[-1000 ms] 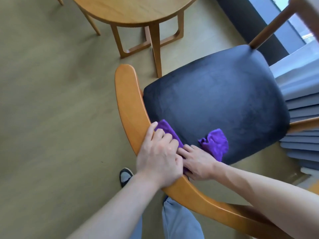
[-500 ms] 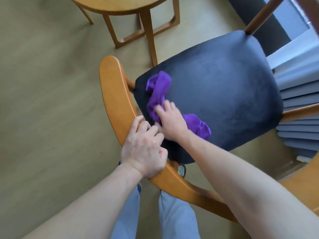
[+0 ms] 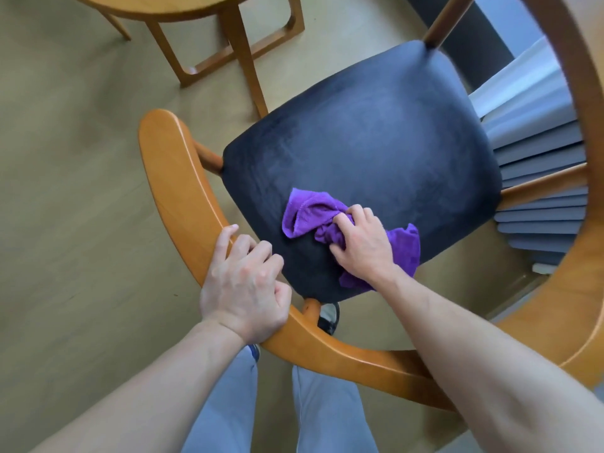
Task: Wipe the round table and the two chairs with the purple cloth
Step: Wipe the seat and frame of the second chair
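Note:
A wooden chair with a dark blue cushioned seat (image 3: 376,148) stands below me, its curved wooden backrest (image 3: 170,178) nearest to me. My right hand (image 3: 362,245) grips the bunched purple cloth (image 3: 307,212) and presses it onto the near part of the seat. My left hand (image 3: 243,282) is curled over the backrest rail at the left. The round wooden table (image 3: 157,8) shows only as an edge with its legs at the top left.
Beige floor (image 3: 65,191) lies open to the left. Grey pleated curtains (image 3: 542,191) hang close on the right behind the chair. The backrest curves round the right side (image 3: 585,223). My legs in grey trousers (image 3: 222,403) and a shoe (image 3: 328,317) stand behind the chair.
My right hand has dragged the cloth from the seat's left edge back toward the right, near part. My left hand stays on the backrest rail.

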Motion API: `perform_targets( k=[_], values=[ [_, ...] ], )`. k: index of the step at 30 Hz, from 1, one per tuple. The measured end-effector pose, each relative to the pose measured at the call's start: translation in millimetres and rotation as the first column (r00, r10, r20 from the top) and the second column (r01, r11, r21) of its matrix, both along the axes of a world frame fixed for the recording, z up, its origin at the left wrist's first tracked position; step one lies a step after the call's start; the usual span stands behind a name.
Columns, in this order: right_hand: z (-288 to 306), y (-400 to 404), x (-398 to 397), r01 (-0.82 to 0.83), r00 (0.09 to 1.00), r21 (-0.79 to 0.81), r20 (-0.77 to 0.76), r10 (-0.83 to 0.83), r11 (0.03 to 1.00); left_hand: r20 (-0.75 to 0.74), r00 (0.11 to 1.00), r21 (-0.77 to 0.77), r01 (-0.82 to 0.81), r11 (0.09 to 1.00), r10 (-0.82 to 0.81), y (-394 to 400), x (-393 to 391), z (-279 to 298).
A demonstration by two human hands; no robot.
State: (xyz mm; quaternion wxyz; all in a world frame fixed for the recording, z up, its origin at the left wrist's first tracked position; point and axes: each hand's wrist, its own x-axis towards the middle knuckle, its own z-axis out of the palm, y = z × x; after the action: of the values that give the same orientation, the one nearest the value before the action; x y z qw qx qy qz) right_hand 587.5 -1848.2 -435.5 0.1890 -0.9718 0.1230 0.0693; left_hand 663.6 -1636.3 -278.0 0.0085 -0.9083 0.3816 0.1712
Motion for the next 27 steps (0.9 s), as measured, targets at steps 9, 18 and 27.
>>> perform_targets(
  k=[9,18,27],
  values=[
    [16.8,73.1,-1.5,-0.366,0.912,0.153,-0.136,0.386,0.918,0.034,0.999,-0.002,0.015,1.0,-0.015,3.1,0.6,0.9],
    [17.9,-3.6,54.6,0.456,0.888,0.107,-0.124,-0.443,0.884,0.054,0.998,-0.025,0.013,1.0,-0.011,-0.5,-1.4,-2.5],
    [22.1,42.2,-6.1,-0.479,0.819,0.255,-0.214,0.532,0.84,0.046,0.999,-0.017,0.01,1.0,-0.009,-0.7,-1.8,-0.6]
  ],
)
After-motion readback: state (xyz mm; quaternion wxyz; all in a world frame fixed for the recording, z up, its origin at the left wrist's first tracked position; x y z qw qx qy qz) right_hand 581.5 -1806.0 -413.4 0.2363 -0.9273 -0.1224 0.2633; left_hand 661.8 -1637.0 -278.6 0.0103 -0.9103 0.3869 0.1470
